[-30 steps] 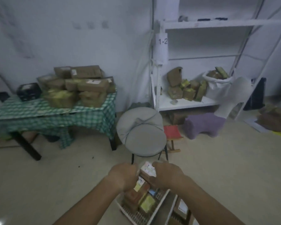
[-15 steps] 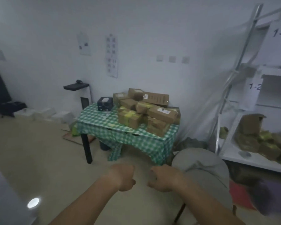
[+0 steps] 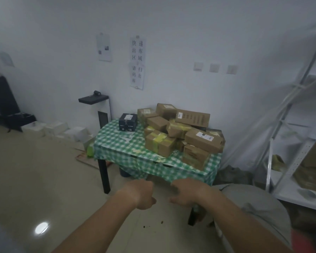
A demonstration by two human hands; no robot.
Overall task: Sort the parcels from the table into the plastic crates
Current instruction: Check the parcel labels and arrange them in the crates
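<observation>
Both hands have left the crate, now out of view, and hold nothing. Left hand [image 3: 141, 195] and right hand [image 3: 187, 193] hang before the bench [image 3: 117, 143], fingers loosely curled, blurred. Parcels [image 3: 181, 132] sit stacked on the bench's right half.

Chinese characters are printed in columns on a paper sign [image 3: 137, 62] taped to the wall: 快递出库区域 above, 请扫码出库 below. Parcel labels are too blurred to be read.
</observation>
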